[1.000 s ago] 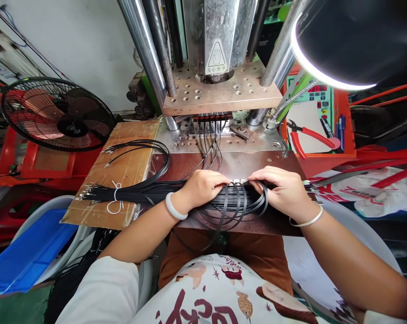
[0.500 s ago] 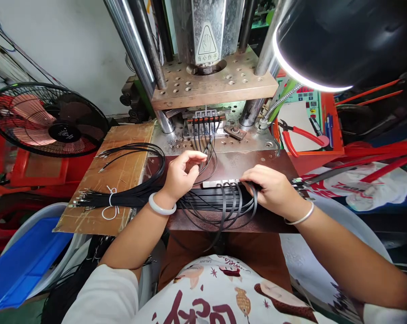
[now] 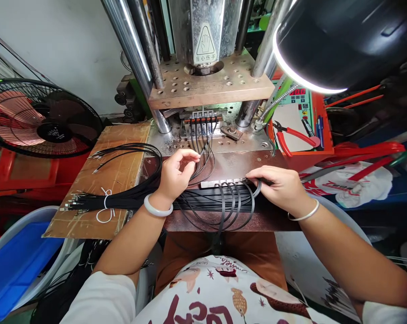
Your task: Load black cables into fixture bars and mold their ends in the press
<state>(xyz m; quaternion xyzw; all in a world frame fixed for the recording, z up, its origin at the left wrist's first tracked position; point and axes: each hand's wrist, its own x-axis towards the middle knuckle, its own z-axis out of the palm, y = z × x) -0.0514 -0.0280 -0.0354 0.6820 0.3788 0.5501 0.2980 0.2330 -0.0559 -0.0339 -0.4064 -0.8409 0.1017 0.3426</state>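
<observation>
Thin black cables [image 3: 238, 204] looped off the near side of one metal strip [image 3: 208, 184].
Should be light and springy, kink-prone: pinch near the ends, not mid-loop. Four or so loops; overlap blurs the count. Right hand [image 3: 280, 186] pinches a cable at the strip's right end. Left hand [image 3: 175, 177], just off its left end, half-curled; can't tell if it grips. Beyond the strip: one mold [image 3: 203, 121] with about five cables, under one press plate [image 3: 212, 90].

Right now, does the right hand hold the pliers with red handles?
No, the right hand is at the end of the pale strip, while the pliers lie untouched.
</observation>
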